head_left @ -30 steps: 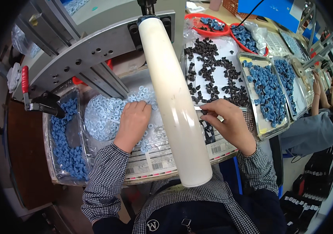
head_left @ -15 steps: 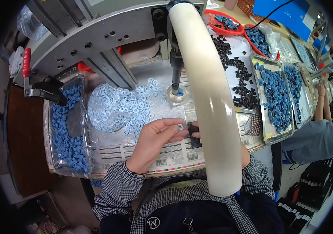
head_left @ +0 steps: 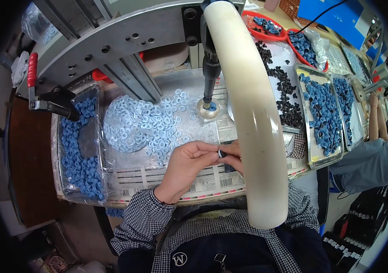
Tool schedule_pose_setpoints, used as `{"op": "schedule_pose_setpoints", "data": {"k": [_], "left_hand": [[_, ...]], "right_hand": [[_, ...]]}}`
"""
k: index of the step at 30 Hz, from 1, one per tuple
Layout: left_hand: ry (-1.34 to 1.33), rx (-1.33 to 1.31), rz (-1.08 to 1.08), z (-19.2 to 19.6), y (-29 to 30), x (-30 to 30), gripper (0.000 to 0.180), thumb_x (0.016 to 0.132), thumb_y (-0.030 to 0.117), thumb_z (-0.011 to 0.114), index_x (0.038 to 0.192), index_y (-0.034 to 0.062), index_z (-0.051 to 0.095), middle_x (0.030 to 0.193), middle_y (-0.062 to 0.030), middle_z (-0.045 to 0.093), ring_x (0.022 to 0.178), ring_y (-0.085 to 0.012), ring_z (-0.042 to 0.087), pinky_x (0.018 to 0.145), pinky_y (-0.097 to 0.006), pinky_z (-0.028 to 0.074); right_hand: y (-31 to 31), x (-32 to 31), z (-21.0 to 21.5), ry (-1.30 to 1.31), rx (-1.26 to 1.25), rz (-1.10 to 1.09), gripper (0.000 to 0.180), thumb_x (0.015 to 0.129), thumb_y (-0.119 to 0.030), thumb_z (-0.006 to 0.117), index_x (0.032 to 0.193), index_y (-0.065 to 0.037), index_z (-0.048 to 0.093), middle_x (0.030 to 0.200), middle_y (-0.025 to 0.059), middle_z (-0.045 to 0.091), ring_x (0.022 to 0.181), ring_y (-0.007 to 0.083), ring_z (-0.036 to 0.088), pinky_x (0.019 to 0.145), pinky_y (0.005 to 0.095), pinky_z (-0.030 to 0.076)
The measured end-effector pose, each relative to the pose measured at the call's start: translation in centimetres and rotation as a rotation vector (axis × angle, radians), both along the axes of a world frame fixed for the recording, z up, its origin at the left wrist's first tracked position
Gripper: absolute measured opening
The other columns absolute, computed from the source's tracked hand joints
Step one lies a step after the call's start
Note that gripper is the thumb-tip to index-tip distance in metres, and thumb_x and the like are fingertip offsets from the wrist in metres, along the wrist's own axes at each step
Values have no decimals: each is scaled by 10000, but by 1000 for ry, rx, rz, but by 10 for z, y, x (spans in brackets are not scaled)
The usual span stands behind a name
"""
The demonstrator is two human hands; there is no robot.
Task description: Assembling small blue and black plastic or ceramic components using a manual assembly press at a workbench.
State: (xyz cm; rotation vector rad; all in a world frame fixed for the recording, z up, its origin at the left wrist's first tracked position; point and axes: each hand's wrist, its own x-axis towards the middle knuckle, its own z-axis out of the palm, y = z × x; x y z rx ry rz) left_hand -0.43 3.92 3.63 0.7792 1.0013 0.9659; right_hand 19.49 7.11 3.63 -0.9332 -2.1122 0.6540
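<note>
Two hands meet at the centre of the frame, over the front edge of a bench (head_left: 166, 179) lined with printed label sheets. Largest in view, a pale, cream-coloured lever handle (head_left: 248, 113) sweeps from top centre down to lower right, hiding most of the right hand (head_left: 234, 157). Behind it, a grey metal press frame (head_left: 112, 50) crosses the upper left; its dark ram (head_left: 210, 77) stands over a small round fixture (head_left: 208, 109) holding a blue piece. At far left lies a clear tray of blue caps (head_left: 78, 154); pale blue washers (head_left: 144, 125) are heaped mid-frame, and black parts (head_left: 285, 95) and further blue parts (head_left: 323, 113) fill metal trays at right, all set within arm's reach. The left hand (head_left: 187, 168) has its fingertips pinched together with those of the right hand on a small dark part (head_left: 221, 154), held close for fine fitting. At right edge, another person's arm (head_left: 375, 118) rests.
</note>
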Motion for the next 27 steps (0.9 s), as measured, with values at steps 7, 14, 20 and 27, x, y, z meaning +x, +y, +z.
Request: {"op": "schedule_pose_setpoints", "data": {"k": [7,14,20,27], "left_hand": [[60,-47,16,14,-3,-3,155,956,10,655,1099,-46,669,1043,-113,718,952,-158,700,865,-257,576],[-232,-86,39,2,-18,-10,138,959,-12,638,1085,-65,654,1091,-175,708,1004,-218,713,914,-302,596],[238,167,188,56,-37,-81,147,981,24,606,1096,-49,662,1061,-143,725,930,-198,717,822,-312,589],[1651,348,561,28,1,-283,168,908,47,637,1056,41,715,1021,-130,734,905,-300,708,789,-376,556]], "right_hand": [[3,2,26,8,-171,89,216,816,-18,731,1031,6,715,850,123,667,761,288,658,679,354,533],[-4,-8,40,4,-309,126,264,773,0,802,1024,27,726,892,106,692,744,176,665,680,276,523],[-2,9,37,66,-252,9,259,771,42,773,1019,21,704,832,75,644,731,147,635,682,273,505],[3,31,23,-55,-136,-146,250,775,46,755,1012,22,678,824,58,633,710,123,607,678,258,480]]}}
